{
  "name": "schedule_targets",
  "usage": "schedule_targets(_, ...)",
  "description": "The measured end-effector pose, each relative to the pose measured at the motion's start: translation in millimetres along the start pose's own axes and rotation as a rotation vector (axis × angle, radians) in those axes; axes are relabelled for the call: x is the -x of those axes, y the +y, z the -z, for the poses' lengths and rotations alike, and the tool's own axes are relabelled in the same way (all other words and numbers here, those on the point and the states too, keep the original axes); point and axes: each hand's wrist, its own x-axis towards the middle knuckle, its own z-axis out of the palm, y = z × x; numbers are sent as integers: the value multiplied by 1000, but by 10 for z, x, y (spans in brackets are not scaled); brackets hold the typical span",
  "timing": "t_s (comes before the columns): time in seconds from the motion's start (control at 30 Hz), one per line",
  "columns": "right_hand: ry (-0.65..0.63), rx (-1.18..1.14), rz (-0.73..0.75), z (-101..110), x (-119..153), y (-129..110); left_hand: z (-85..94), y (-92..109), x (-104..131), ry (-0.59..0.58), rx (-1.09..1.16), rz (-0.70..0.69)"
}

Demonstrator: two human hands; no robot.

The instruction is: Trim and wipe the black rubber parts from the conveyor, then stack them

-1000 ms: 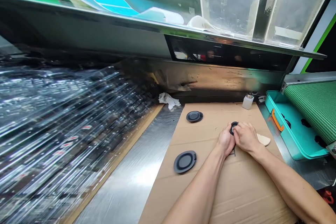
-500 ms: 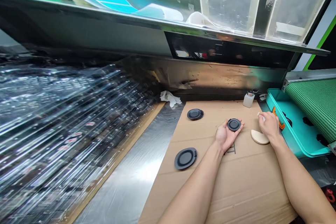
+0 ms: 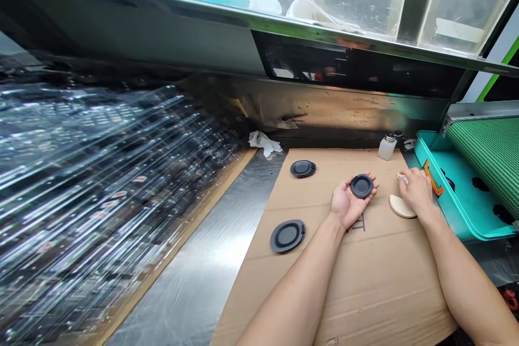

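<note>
My left hand [image 3: 344, 206] is turned palm up, its fingers cradling a round black plastic cap [image 3: 362, 186] with a small tab on its rim. To the right, my right hand [image 3: 417, 189] is closed, and a small white wad [image 3: 402, 178] shows at its fingertips. Just below that hand lies a flat cream-coloured disc [image 3: 401, 206], partly covered by it. Stacked black caps [image 3: 302, 168] rest at the back left of the cardboard sheet [image 3: 308, 292]. A larger-looking black cap [image 3: 287, 235] lies nearer, left of my left forearm.
A white bottle with a metal top [image 3: 387, 147] stands at the cardboard's back edge. On the right is a teal bin [image 3: 450, 221] holding black pieces, beside a green conveyor belt [image 3: 490, 146]. Plastic-wrapped goods [image 3: 121, 200] fill the left; a white glove [image 3: 265, 143] lies behind.
The cap in my left hand has tilted to face me more, with the fingers curled up at its edge. My right hand stays near the disc, and the white wad shows more clearly. The view has shifted slightly.
</note>
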Motion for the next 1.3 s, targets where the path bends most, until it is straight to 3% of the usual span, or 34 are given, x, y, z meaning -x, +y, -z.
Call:
schedule_targets(0.17, 143, -333, 140, 48, 53, -223, -8, -35, -5, -23, -101, -34)
schedule_targets(0.23, 171, -491, 182, 54, 84, -324, -3, -90, -19, 10, -280, -186)
schedule_targets(0.3, 155, -634, 159, 50, 113, -402, 4, -155, -17, 52, -576, -451)
schedule_targets(0.37, 60, -785, 106, 42, 130, -448, 7, -209, 12, 49, -911, -724)
schedule_targets(0.47, -171, -1052, 49, 34, 136, -473, 4, -248, 82, -17, -1275, -985)
schedule_targets(0.53, -262, -1211, 11, 28, 134, -475, 1, -253, 118, -44, -1383, -1101)
schedule_targets(0.63, -300, -1363, -41, 5, 133, -476, 1, -257, 128, -72, -1413, -1220)
schedule_targets(0.83, -351, -1442, -46, -51, 129, -477, 0, -277, 104, -101, -1361, -1320)
schedule_targets(1.13, -442, -1504, -111, -37, 111, -485, 4, -261, 53, -57, -1347, -1275)
schedule_targets(1.23, -488, -1514, -184, 113, 89, -551, 56, -204, 60, -86, -1378, -1254)
schedule_targets(1.3, -371, -1514, -243, 365, 106, -547, 59, -184, 132, -30, -1423, -1259)
